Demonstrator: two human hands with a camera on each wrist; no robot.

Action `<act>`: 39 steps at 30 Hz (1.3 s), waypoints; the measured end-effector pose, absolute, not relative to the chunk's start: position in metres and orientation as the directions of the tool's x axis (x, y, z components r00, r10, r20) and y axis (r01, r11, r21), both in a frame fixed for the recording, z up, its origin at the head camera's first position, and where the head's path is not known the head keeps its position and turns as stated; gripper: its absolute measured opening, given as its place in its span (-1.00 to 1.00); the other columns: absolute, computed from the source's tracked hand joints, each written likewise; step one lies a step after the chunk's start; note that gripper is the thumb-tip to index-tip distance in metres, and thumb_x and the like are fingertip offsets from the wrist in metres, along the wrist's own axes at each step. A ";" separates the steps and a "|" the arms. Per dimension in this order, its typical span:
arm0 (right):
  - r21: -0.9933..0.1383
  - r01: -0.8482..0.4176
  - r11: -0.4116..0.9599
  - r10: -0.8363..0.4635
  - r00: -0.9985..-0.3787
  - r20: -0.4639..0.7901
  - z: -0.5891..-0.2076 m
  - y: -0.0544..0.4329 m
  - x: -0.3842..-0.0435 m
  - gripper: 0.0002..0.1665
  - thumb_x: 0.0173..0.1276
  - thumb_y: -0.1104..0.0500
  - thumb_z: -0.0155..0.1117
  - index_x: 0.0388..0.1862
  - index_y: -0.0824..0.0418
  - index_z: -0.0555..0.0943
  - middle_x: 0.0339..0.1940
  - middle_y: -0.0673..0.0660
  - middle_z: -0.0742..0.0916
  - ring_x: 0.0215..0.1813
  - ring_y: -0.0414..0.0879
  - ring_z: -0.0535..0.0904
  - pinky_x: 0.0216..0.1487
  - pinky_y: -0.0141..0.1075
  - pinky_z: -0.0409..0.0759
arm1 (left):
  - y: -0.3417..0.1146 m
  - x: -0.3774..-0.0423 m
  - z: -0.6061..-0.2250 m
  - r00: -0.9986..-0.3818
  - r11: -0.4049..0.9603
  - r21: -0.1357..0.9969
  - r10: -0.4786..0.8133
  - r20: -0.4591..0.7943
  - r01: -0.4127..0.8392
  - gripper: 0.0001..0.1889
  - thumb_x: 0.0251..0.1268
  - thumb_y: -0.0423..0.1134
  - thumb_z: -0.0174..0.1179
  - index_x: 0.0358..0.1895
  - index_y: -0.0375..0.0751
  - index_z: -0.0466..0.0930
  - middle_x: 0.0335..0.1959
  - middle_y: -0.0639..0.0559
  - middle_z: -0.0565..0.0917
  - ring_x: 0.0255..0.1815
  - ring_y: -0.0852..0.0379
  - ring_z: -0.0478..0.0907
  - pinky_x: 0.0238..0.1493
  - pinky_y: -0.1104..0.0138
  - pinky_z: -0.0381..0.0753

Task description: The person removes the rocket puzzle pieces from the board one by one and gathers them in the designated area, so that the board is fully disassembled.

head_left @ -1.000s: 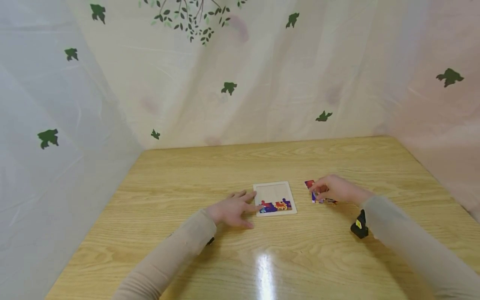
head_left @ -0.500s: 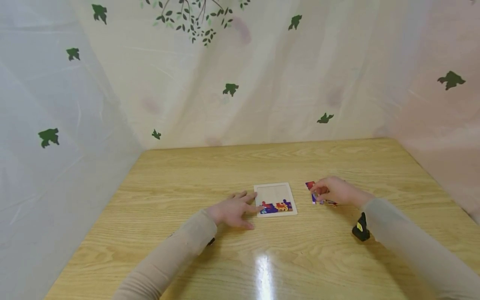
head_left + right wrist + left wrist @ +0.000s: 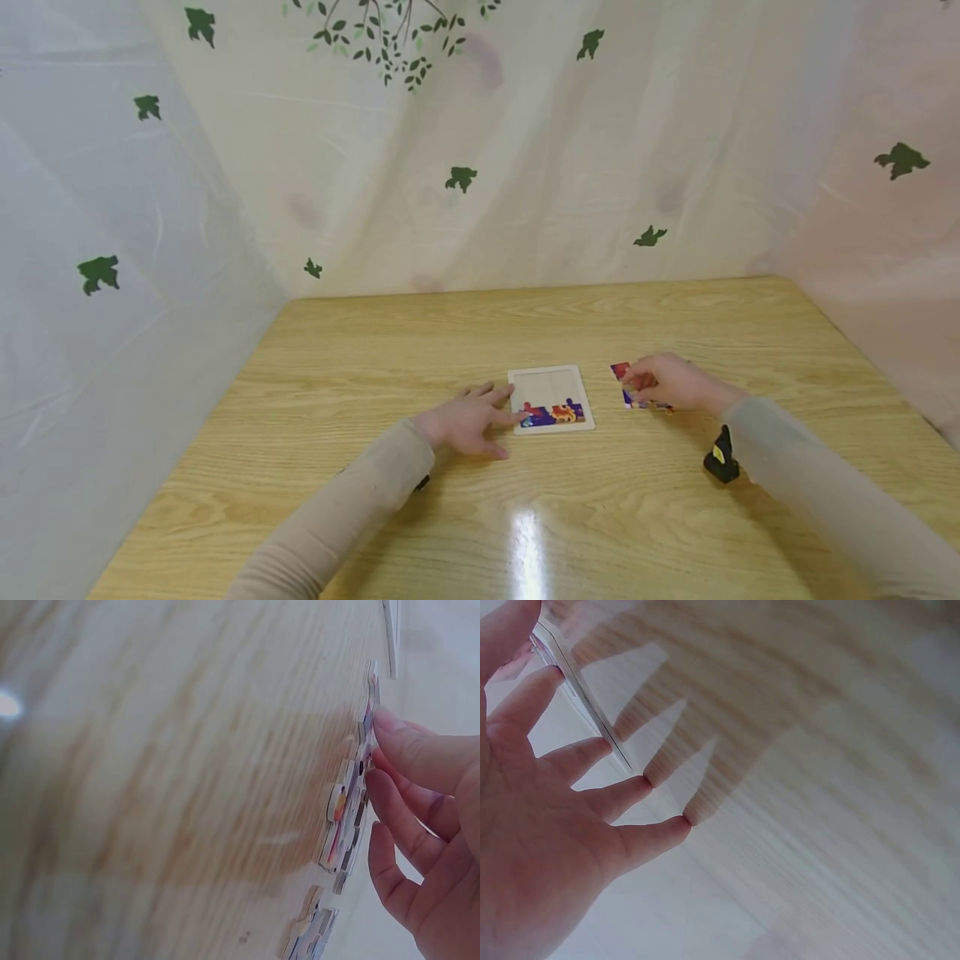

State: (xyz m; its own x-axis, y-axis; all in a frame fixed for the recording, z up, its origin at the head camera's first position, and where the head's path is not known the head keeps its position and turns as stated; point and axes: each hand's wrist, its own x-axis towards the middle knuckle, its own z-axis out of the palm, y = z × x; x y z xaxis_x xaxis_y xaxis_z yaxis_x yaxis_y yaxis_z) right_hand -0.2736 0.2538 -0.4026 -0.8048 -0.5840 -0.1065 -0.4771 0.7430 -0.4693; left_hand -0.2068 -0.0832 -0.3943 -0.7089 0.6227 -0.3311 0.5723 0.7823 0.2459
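Currently, puzzle tray: square, shallow tray of pale wood with a white raised rim [image 3: 588,400], lying flat on the light-brown wood-grain counter [image 3: 600,533], between the hands
Row in tray: jigsaw pieces printed in purple, red and orange [image 3: 562,414], set along the near edge inside the rim; pale base visible beyond them
Left hand [image 3: 471,421]: fingers spread, palm down; one fingertip over the left end of the row, another at the left rim, thumb outside the tray
Loose pieces: flat purple, red and multicoloured jigsaw pieces [image 3: 341,817], on the counter to the right of the tray and apart from it
Right hand [image 3: 671,379]: fingers bent above the loose pieces, thumb tip against one; whether a piece is pinched cannot be told
Sleeves: beige cloth [image 3: 322,521] on both forearms; black device with a yellow mark [image 3: 722,458] at the right cuff
Backdrop: whitish sheeting [image 3: 360,167] behind the counter, with dark-green bird-like shapes [image 3: 461,178]
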 end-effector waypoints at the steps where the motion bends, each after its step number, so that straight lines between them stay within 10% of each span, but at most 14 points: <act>1: -0.472 -0.480 0.740 -0.587 -0.803 -0.103 -0.402 0.254 -0.273 -0.73 0.22 0.30 0.32 -0.07 0.28 0.65 -0.33 0.01 0.68 -0.28 -0.15 0.51 -0.18 -0.23 0.59 | -0.083 -0.207 -0.394 -0.709 0.782 0.246 0.623 -0.330 0.572 -0.36 0.29 0.09 0.14 0.43 0.18 0.20 0.55 -0.09 -0.11 0.53 -0.24 -0.19 0.46 -0.12 -0.10; 39: -0.572 -0.569 0.591 -0.692 -0.722 0.002 -0.408 0.184 -0.265 -0.65 0.21 0.13 0.38 -0.04 0.23 0.64 -0.15 0.07 0.66 -0.13 -0.07 0.53 -0.06 -0.15 0.54 | -0.083 -0.213 -0.398 -0.711 0.785 0.214 0.618 -0.335 0.581 -0.36 0.28 0.12 0.13 0.43 0.23 0.19 0.55 -0.08 -0.10 0.53 -0.24 -0.16 0.45 -0.12 -0.08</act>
State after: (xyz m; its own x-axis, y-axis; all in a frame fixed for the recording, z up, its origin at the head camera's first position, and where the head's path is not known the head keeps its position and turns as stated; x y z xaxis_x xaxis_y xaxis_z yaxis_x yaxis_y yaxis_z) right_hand -0.2653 0.1840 -0.4078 -0.7217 -0.6922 0.0022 -0.5689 0.5914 -0.5715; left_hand -0.2131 -0.0827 -0.3985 -0.7115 0.6179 -0.3347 0.5810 0.7852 0.2144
